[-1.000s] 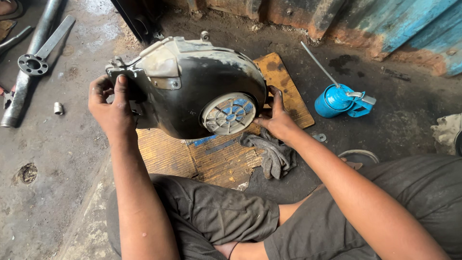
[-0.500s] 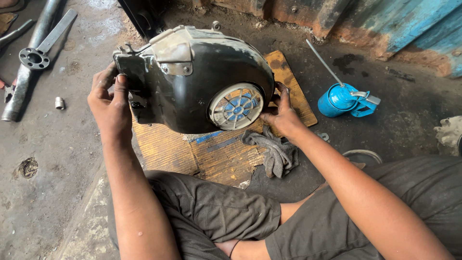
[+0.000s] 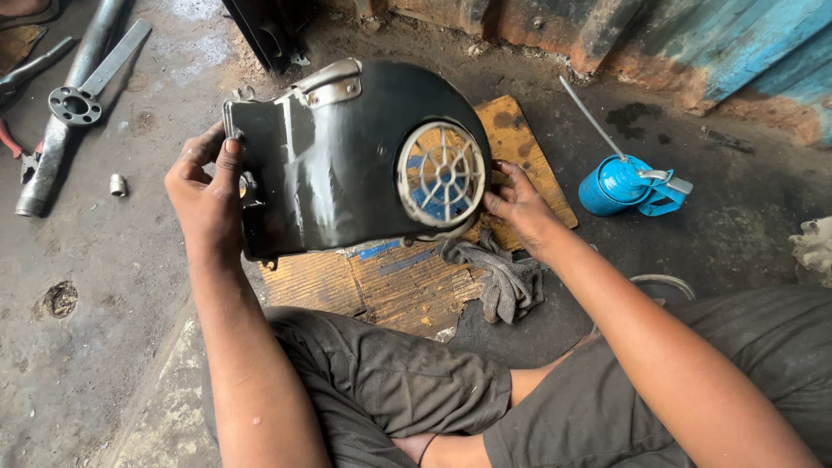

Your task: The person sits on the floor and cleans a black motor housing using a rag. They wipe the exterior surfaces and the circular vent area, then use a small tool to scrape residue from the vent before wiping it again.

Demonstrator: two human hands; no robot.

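Note:
I hold a large black metal engine cover (image 3: 347,165) with a round pale grille on its face, tilted up on edge above a worn wooden board (image 3: 390,277). My left hand (image 3: 206,192) grips the cover's left edge, thumb on its face. My right hand (image 3: 518,206) holds its right rim beside the grille. A grey rag (image 3: 503,277) lies on the board below my right hand.
A blue oil can (image 3: 626,186) with a long thin spout stands on the ground at right. A metal pipe (image 3: 65,104), a ring spanner (image 3: 91,78) and a small socket (image 3: 118,185) lie at upper left. Rusty metal and a blue panel (image 3: 745,52) line the back.
The cover has been tipped up and turned so its grille faces me more squarely. Both hands stayed on its edges and shifted with it.

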